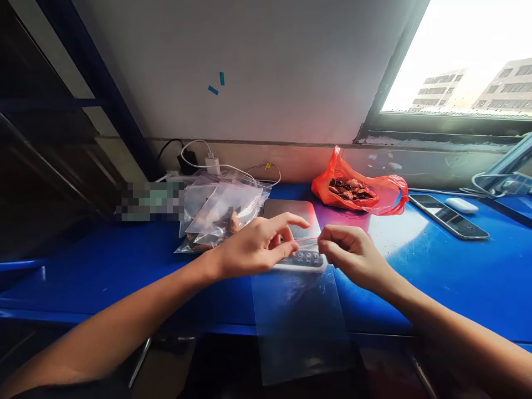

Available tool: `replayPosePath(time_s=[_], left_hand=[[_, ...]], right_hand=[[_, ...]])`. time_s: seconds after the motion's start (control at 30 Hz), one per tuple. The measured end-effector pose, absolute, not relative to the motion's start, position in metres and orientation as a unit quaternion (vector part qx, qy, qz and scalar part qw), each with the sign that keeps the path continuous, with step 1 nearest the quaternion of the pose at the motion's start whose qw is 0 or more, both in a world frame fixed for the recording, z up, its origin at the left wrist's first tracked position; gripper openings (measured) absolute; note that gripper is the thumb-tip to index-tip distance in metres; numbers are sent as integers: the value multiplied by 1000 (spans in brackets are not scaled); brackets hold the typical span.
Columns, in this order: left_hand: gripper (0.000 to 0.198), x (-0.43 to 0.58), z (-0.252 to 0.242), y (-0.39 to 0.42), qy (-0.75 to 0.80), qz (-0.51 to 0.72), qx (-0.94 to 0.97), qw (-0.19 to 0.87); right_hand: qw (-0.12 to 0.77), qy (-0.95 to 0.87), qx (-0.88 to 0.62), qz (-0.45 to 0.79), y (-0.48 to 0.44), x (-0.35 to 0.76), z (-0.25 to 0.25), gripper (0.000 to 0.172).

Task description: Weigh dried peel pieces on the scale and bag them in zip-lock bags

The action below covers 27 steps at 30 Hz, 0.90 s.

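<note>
A clear zip-lock bag hangs down in front of the table's edge, looking flat, with a reddish line along its top. The bag's top left is pinched by my left hand, whose index finger is stretched out. Closed fingers of my right hand grip the top right corner. Just behind the bag's top edge sits a kitchen scale with a dark plate and round buttons, partly hidden by my left hand.
Filled clear bags with brownish pieces lie left of the scale. A red plastic bag of dark dried pieces stands behind, to the right. A phone and white earbud case lie on the blue table. A white charger and cables run along the wall.
</note>
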State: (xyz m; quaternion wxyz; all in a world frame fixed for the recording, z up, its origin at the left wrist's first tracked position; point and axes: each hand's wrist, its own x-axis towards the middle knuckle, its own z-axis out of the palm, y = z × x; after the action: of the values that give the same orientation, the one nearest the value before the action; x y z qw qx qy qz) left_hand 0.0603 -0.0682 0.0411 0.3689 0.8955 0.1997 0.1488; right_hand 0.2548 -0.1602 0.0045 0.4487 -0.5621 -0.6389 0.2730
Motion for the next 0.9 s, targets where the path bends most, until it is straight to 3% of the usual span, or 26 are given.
replayPosePath(time_s=[0.13, 0.4, 0.9], left_hand=[[26, 66, 35, -81, 215, 151, 912, 314], [16, 70, 30, -86, 268, 136, 930, 212], [16, 66, 43, -78, 243, 67, 935, 251]], right_hand=[[439, -684, -551, 189, -162, 242, -7, 18], [410, -731, -524, 150, -165, 238, -13, 17], [417, -726, -518, 177, -167, 239, -4, 14]])
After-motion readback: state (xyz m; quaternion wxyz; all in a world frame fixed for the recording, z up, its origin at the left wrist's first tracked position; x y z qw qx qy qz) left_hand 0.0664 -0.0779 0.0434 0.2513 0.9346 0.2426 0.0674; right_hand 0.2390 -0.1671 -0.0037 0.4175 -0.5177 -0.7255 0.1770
